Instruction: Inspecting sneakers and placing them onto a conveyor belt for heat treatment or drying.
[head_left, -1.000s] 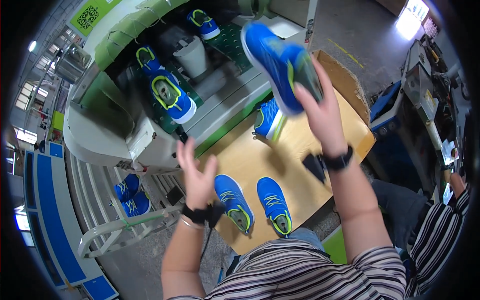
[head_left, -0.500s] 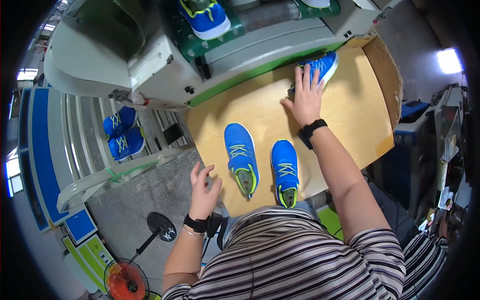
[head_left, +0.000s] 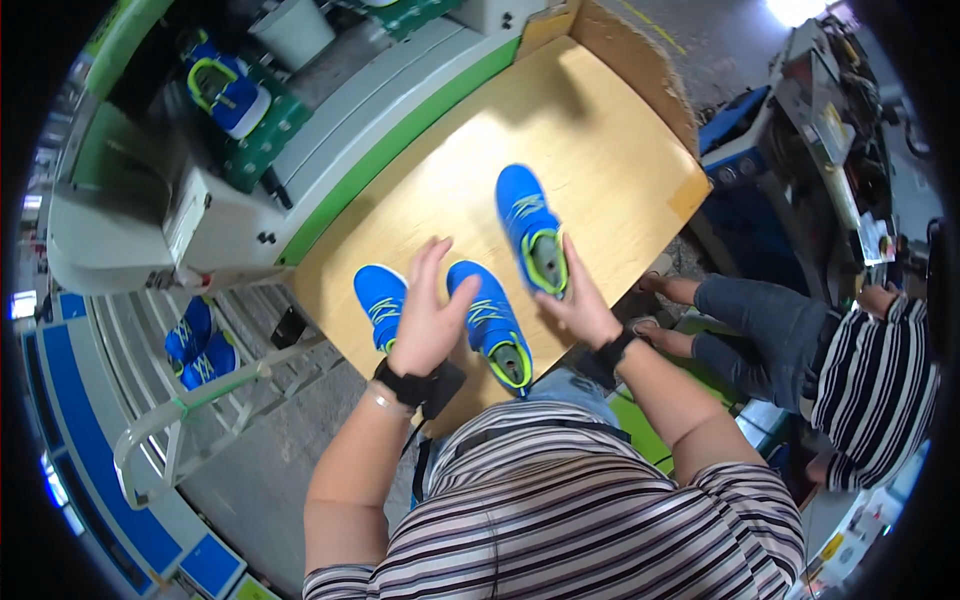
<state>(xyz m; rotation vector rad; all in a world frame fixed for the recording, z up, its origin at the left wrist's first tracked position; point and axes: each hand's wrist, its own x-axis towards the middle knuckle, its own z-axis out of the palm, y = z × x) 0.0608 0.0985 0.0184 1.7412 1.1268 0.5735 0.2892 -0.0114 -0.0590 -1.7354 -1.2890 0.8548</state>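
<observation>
Two blue shoes (head_left: 195, 340) seen on lower rack at far left. One blue shoe (head_left: 228, 90) carried on green tray (head_left: 270, 135) of machine, upper left. Three blue shoes counted on wooden surface (head_left: 600, 130): left shoe (head_left: 378, 300), middle shoe (head_left: 492, 320), right shoe (head_left: 533, 240). Left hand (head_left: 428, 320) spread flat, laid between left and middle shoes, touching both. Right shoe gripped at heel by right hand (head_left: 580, 305), fingers curled. Striped-sleeved person seated at right.

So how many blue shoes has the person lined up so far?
Two blue shoes already lie side by side on the wooden table, the left hand over them. The right hand holds a third shoe. Another shoe sits on the machine.
</observation>
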